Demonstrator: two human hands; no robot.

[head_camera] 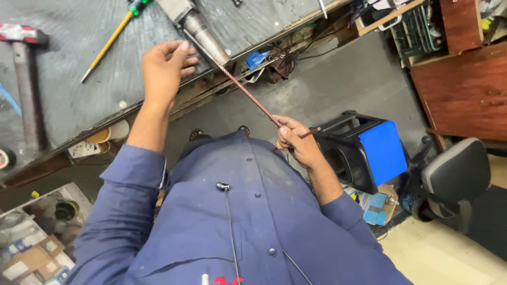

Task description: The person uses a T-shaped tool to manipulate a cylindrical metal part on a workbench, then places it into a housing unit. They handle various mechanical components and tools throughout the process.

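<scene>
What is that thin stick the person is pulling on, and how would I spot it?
Start at the dark workbench across the top left. At its near edge lies a grey metal tool, and from its tip a thin reddish rod slants down to the right hand, which pinches its lower end. It is far slimmer than the hammer and, unlike the yellow screwdriver, it leaves the bench.

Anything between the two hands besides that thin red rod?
Head view: only the thin red-and-black rod spans from left hand to right hand; behind it, the grey workbench's edge and bare grey floor.
</scene>
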